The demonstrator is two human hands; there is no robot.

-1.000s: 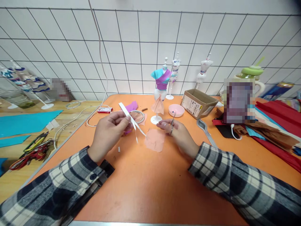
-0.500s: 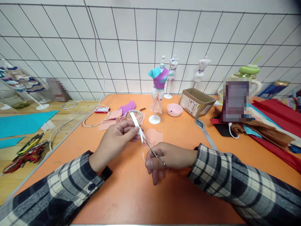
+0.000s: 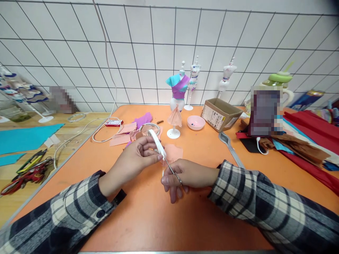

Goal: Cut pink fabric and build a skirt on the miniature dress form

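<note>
Pinching white strip (image 3: 157,143) in left hand (image 3: 134,155), held up above table (image 3: 148,222) near flat peach fabric piece (image 3: 175,153). Gripping metal scissors (image 3: 170,167) in right hand (image 3: 190,173) — with tips at strip's lower end, just beside left fingertips. Can't tell cutting from touching. Facing mini dress form (image 3: 180,92) in turquoise-purple wrap — near pink bowl (image 3: 196,127).

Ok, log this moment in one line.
left hand: holds white strip | right hand: holds scissors, blades at strip's lower end | on orange table: peach cloth, pink bowl
</note>
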